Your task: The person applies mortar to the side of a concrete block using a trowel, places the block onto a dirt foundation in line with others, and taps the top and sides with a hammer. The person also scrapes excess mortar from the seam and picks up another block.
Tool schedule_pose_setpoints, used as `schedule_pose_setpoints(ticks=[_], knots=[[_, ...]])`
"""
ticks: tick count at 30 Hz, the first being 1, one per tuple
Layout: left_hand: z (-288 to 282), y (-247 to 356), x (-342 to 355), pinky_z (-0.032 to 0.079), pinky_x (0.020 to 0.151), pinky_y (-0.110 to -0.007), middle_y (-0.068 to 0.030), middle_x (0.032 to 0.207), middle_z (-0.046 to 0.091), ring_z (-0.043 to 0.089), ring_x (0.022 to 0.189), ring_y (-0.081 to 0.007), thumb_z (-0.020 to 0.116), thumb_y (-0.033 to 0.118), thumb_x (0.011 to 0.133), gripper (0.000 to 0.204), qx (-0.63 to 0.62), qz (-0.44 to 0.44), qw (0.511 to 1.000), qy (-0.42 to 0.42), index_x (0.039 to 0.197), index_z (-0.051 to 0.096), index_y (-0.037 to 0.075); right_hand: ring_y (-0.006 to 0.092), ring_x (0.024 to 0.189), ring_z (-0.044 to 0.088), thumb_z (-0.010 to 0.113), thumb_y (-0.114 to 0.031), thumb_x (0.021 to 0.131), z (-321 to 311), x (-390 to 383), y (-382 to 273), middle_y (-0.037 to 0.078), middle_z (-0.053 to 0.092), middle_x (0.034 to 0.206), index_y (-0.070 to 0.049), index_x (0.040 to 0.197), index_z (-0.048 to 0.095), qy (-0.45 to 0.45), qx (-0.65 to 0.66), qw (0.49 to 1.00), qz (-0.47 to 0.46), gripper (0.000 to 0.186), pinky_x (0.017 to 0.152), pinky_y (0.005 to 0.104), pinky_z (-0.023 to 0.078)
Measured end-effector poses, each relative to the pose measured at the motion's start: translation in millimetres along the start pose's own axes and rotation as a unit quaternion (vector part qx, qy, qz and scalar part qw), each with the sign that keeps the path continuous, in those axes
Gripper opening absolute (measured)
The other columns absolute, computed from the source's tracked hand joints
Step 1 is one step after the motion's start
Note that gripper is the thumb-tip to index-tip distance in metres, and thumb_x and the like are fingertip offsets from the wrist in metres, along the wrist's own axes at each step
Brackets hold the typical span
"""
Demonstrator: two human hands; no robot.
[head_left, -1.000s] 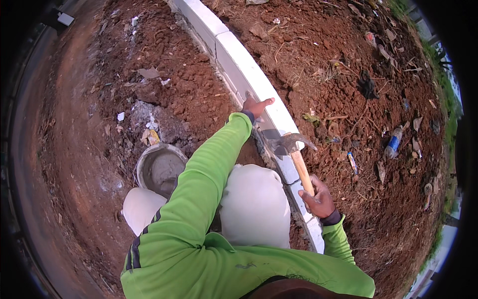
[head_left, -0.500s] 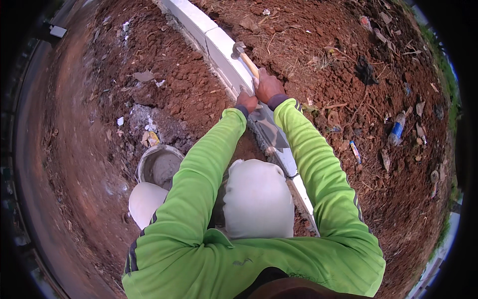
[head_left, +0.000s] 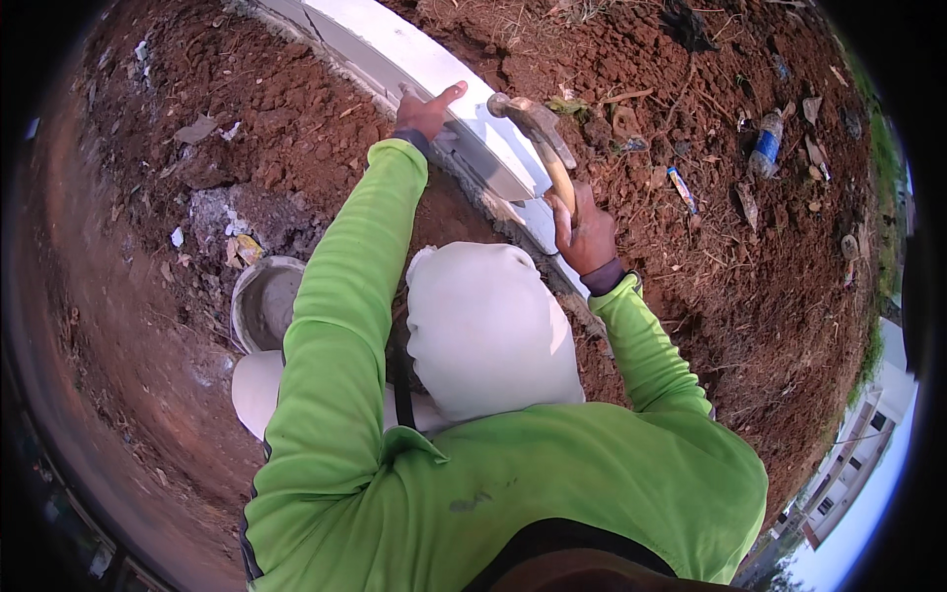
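Observation:
My right hand (head_left: 589,232) is wrapped round the wooden handle of a claw hammer (head_left: 558,178). The hammer's metal head hangs over the near end of a long pale curb block (head_left: 395,39), by its right edge. Against the block's left side rests my left hand (head_left: 422,113), its thumb stretched out over the top and its other fingers partly hidden. A lower pale block (head_left: 541,225) continues the row toward me, just below the hammer handle.
A bucket (head_left: 240,301) with grey mortar inside stands at my left, beside my knee. Loose reddish soil (head_left: 316,148) lies on both sides of the curb. Over on the right are a crushed plastic bottle (head_left: 766,146), a small wrapper (head_left: 682,190) and a black scrap (head_left: 688,25).
The view has shifted along the curb toward its near end. My hands have moved apart: the right has come back toward me with the hammer, the left now lies on the block's side.

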State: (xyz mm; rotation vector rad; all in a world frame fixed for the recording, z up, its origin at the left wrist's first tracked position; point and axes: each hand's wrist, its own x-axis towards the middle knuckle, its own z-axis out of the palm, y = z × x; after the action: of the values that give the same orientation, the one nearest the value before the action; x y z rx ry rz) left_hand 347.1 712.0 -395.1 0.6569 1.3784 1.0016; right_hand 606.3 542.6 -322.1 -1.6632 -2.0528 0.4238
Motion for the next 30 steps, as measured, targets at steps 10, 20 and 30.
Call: schedule_pose_setpoints(ticks=[10,20,30], knots=[[-7,-14,17,0.06,0.088,-0.04,-0.032,0.141,0.05,0.058,0.124,-0.0368,0.087,0.043,0.076,0.116,0.047,0.077,0.996,0.014,0.151,0.022,-0.017,0.0443,0.068,0.067,0.063,-0.024,0.099,-9,82,-66,0.024,0.065,0.08,-0.005,0.115,0.058,0.094,0.102,0.989,-0.055,0.025,0.056,0.048,0.05],[3,-26,37,0.039,0.113,-0.04,-0.0375,0.143,0.048,0.048,0.137,-0.0424,0.083,0.055,0.073,0.119,0.187,0.092,0.977,0.04,0.149,0.028,-0.018,0.0515,0.087,0.067,0.057,-0.034,0.098,96,285,-106,0.031,0.069,0.091,-0.005,0.122,0.051,-0.04,-0.027,0.997,-0.058,0.038,0.079,0.0586,0.053],[-15,-43,45,0.052,0.1,-0.042,-0.0267,0.126,0.065,0.064,0.118,-0.03,0.081,0.041,0.082,0.108,0.106,0.114,0.988,0.019,0.15,0.022,-0.019,0.0274,0.08,0.065,0.067,-0.027,0.094,47,107,-72,0.016,0.065,0.089,-0.001,0.111,0.062,0.059,0.256,0.963,-0.055,0.031,0.075,0.0392,0.051]])
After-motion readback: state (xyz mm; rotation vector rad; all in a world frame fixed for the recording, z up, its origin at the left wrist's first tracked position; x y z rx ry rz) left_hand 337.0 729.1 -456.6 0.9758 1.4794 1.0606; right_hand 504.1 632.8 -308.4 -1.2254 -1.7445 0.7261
